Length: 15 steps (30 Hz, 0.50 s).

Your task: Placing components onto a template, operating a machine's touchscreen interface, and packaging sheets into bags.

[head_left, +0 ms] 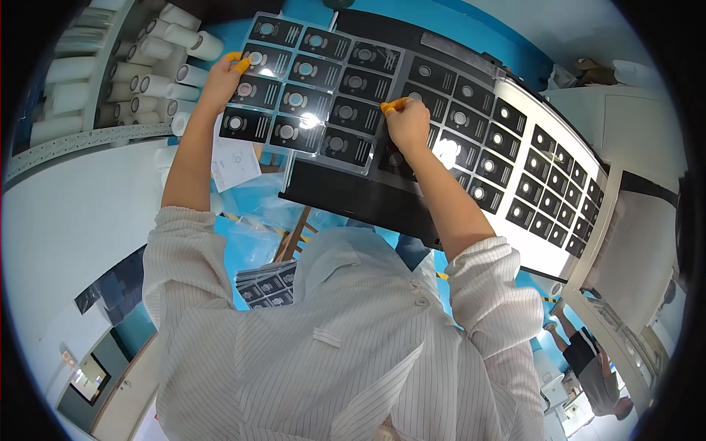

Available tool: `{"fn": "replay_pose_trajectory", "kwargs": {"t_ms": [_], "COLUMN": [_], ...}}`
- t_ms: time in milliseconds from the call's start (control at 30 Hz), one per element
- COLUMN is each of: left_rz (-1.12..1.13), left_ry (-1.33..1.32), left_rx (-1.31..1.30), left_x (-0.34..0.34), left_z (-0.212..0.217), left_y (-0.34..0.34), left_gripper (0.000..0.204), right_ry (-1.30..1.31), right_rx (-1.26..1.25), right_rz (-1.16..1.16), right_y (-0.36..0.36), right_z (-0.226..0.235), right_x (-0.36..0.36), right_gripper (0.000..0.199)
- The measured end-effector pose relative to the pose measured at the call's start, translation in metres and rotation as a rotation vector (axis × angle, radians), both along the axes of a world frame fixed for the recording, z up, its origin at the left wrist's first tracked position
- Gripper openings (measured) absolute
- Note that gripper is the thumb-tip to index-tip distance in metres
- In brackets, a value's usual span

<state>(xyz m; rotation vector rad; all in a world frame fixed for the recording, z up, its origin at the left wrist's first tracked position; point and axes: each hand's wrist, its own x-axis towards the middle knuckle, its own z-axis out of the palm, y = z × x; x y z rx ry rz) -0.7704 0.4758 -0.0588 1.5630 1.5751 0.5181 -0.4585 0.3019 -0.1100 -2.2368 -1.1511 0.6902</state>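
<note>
A glossy clear sheet printed with rows of black rectangles is lifted above the left end of a lit table. My left hand pinches its left edge, with yellow finger covers on the fingertips. On the sheet's right edge my right hand is closed, its fingertips covered in yellow too. More printed sheets with the same black rectangles lie on the table under and beyond my right hand. Bright light reflects off the lifted sheet. My right hand and forearm hide part of the sheets beneath.
White rolls fill a rack at the far left. Below the lifted sheet are a white paper and a wooden stool. A stack of printed sheets lies near my body. Another person stands at the lower right.
</note>
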Motion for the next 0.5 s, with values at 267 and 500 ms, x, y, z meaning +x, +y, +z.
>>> {"fn": "replay_pose_trajectory", "kwargs": {"t_ms": [267, 500], "left_rz": [-0.011, -0.062], "left_ry": [0.004, -0.003], "left_rx": [-0.008, 0.05], "left_x": [-0.002, -0.006], "left_z": [-0.018, -0.035], "left_y": [0.007, 0.013], "left_gripper": [0.04, 0.035], "right_ry": [0.027, -0.047], "right_rx": [-0.061, -0.059], "right_rz": [0.011, 0.044], "right_y": [0.003, 0.005], "right_z": [0.0, 0.002], "right_x": [0.001, 0.003], "right_gripper": [0.022, 0.021]}}
